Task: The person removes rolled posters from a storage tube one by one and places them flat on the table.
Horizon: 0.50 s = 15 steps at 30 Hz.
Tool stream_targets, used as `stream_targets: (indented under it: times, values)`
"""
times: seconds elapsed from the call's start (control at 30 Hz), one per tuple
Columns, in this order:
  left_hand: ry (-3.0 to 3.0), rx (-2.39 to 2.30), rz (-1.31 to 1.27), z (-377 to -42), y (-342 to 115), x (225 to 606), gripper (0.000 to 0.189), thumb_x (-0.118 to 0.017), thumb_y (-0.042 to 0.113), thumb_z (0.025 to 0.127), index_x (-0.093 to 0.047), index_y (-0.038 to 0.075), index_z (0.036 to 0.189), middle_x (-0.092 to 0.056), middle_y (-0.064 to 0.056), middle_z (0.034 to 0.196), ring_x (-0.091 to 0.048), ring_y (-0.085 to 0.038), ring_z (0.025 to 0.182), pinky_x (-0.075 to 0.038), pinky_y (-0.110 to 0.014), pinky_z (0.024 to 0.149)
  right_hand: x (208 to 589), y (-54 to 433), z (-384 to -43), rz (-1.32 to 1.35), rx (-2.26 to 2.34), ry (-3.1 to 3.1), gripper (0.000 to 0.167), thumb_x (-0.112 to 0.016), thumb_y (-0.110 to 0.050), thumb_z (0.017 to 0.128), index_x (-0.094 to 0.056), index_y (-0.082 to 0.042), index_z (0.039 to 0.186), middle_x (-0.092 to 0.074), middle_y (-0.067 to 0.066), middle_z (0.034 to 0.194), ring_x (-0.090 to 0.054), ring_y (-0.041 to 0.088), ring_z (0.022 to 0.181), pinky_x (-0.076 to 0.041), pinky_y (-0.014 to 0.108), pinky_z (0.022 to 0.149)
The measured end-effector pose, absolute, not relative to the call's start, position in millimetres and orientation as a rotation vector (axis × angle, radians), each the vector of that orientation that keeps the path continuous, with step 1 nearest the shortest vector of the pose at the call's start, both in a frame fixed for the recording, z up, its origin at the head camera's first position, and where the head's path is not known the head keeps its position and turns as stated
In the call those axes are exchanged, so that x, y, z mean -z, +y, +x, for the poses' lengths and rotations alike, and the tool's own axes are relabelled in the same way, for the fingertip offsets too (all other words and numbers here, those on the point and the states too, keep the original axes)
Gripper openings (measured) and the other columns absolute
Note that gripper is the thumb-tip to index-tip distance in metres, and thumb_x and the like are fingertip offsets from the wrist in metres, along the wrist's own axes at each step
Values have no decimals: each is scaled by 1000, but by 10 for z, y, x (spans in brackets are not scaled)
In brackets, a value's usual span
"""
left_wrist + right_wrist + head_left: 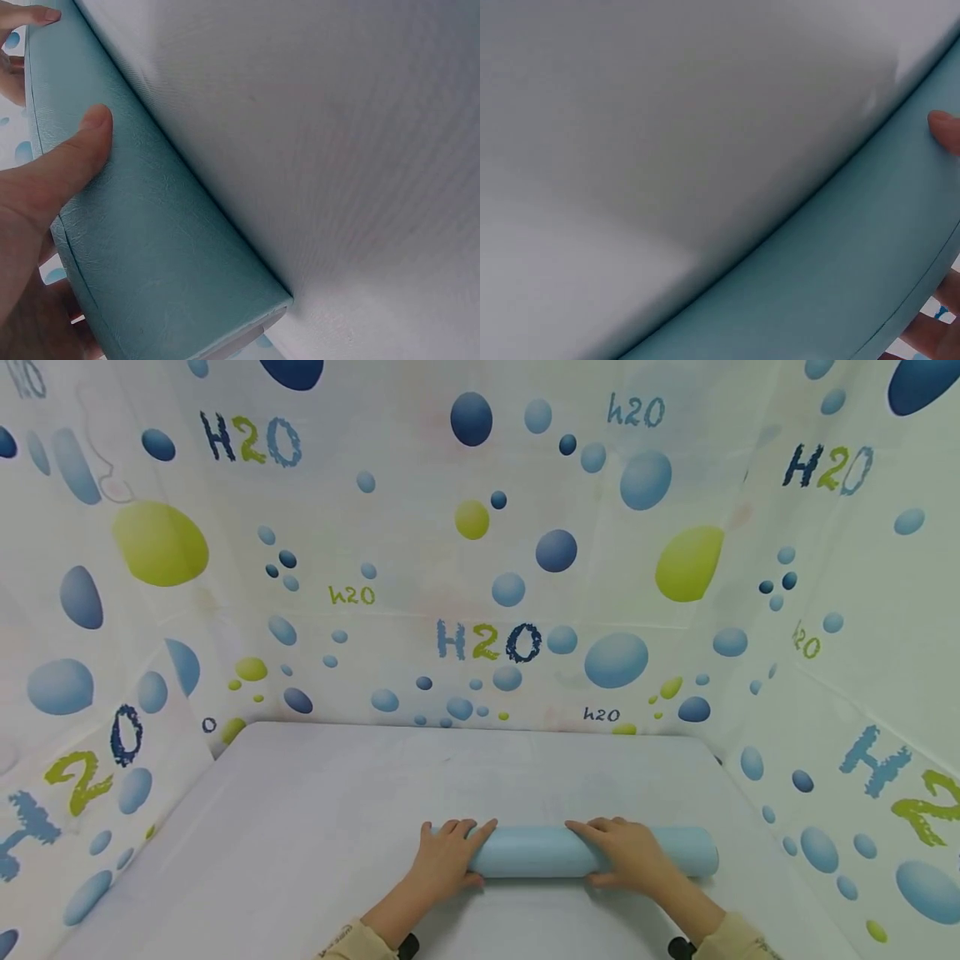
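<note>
A rolled-up light blue mat (532,852) with a smooth, leather-like face lies crosswise on the white tabletop (315,827). My left hand (441,862) grips its left end, thumb on the near side and fingers over the far side. Farther right, my right hand (633,857) holds the same roll in a like way, and the roll's right end sticks out beyond it. In the left wrist view the mat (157,225) shows a thin edge line along its length and an open end. The right wrist view has the mat (840,255) under the thumb, with fingers at its far side.
White curtains (412,527) printed with blue and green drops and H2O lettering hang behind the table and along both sides. The table's back edge (480,728) meets the rear curtain. Dark bands (408,946) sit at both wrists below beige sleeves.
</note>
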State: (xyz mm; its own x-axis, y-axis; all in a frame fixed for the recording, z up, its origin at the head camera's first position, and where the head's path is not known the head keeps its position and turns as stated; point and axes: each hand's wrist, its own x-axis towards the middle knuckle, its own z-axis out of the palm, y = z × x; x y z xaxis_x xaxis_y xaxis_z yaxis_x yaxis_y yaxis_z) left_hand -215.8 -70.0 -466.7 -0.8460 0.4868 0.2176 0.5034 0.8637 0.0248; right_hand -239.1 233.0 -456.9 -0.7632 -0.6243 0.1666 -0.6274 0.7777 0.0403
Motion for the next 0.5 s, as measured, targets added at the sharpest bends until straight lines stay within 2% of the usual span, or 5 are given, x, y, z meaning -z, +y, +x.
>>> stream_targets:
  times: [0.5]
  values:
    - [-2836,115,-751,-2156,-690,4672,78,-74,47,67,-44,23,135,-55,-5,117,-52,-27,105,-39,-59,79,4579,1825,-2412,1108,11,-2718,78,-76,-48,65,-45,-26,133,-60,-1,102,-59,19,82,-49,33,59]
